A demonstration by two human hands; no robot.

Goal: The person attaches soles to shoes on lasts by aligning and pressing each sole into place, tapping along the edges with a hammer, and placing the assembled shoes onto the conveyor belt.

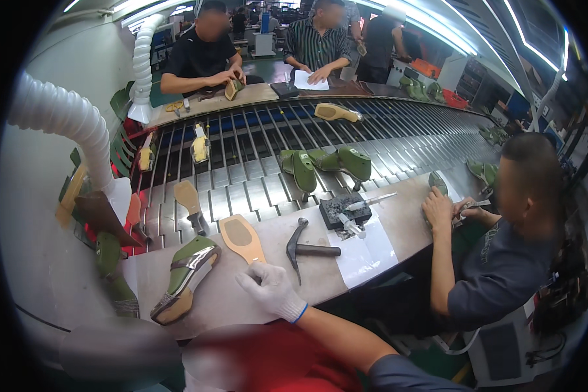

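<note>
My right hand [271, 289], in a white knit glove, is over the near bench edge with its fingers curled; whatever they hold, if anything, is hidden. Just beyond the fingers lies a tan shoe sole [240, 236] with a grey-brown centre patch. To its left a green shoe [191, 269] with a dark strap and shiny sole edge rests on its side. A hammer [313, 250] with a dark handle lies right of the sole. At the lower edge a smeared whitish patch [206, 362] may be my left hand; its fingers cannot be made out.
Beyond the bench [346, 277] runs a slatted metal conveyor [242, 193] carrying green shoes [336, 162] and soles. A black block [336, 210] holds tubes and a brush-like tool. A co-worker [503, 248] sits close on my right. White ducts [65, 111] hang at left.
</note>
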